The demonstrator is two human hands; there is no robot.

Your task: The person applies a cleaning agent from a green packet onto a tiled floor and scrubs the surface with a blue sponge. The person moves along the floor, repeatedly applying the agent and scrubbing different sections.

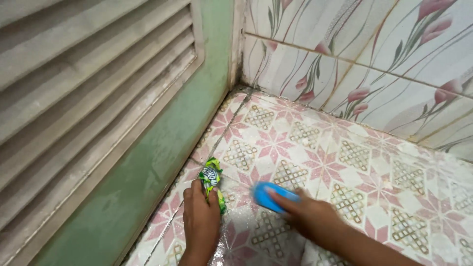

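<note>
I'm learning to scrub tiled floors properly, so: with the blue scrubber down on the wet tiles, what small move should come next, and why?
Probably a short stroke of the blue scrubber toward the green door. The right hand presses it on patterned floor tiles that look wet and sudsy near the left hand, which grips a green sachet; the grout line there looks grimy.

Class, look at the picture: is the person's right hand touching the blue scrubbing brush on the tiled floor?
Touching. The head view shows the right hand with its fingers laid over the top of the blue brush, pressing it onto the wet patterned floor tiles, with no gap between them.
</note>
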